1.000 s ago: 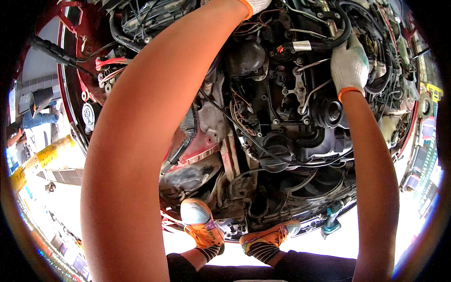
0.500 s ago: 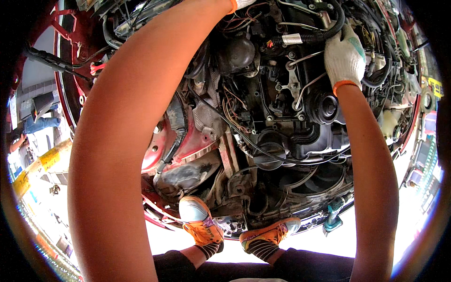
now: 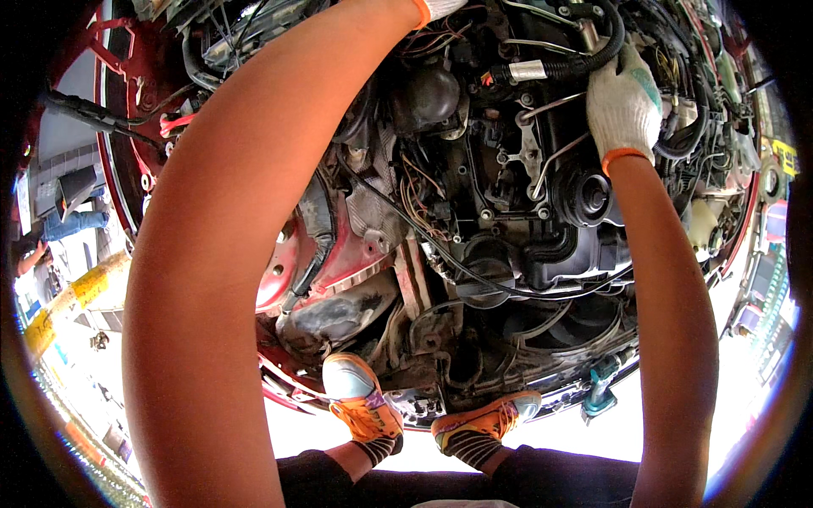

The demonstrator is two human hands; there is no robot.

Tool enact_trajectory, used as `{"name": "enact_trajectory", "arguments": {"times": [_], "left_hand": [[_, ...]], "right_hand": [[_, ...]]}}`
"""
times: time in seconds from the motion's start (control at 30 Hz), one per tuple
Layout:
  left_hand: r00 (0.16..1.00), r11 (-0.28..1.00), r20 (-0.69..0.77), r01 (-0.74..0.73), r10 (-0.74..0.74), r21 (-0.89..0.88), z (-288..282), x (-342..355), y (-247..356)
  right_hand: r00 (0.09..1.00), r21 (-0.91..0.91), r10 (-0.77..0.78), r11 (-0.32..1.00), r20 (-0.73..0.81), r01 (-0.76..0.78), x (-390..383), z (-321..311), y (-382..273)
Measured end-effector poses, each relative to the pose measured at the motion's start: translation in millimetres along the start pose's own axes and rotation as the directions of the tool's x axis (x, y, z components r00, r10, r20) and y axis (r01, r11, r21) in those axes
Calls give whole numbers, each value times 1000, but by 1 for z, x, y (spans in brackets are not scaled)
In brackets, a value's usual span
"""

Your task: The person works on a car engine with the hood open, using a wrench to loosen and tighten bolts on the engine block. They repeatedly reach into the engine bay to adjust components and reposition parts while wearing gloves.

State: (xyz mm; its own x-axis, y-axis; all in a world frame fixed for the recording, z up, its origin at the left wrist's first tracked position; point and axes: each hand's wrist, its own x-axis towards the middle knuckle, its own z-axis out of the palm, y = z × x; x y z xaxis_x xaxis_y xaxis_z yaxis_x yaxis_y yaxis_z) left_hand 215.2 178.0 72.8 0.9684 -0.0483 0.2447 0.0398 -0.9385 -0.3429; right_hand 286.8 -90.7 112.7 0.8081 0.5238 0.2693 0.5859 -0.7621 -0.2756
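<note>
Across the frame's centre, engine: dark, wires exposed.
Right hand: gloved, upper right, beside black hose; fingers hidden, cannot tell grip.
Left hand: top edge, mostly cropped; cannot tell grip.
Teal tool: lower right.

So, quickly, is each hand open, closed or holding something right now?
Left hand: mostly out of frame; cannot be told.
Right hand: beside the black hose, grip hidden; cannot be told.
</note>
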Motion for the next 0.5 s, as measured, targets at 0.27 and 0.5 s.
{"name": "enact_trajectory", "arguments": {"times": [0.27, 0.5], "left_hand": [[929, 997, -367, -70, 54, -32, 4, -5, -9], [999, 996, 19, -31, 32, -85, -40, -2, -9]], "right_hand": [[998, 1, 31, 1000, -55, -31, -5, 2, -7], [996, 12, 52, 999, -66, -51, -4, 2, -8]]}}
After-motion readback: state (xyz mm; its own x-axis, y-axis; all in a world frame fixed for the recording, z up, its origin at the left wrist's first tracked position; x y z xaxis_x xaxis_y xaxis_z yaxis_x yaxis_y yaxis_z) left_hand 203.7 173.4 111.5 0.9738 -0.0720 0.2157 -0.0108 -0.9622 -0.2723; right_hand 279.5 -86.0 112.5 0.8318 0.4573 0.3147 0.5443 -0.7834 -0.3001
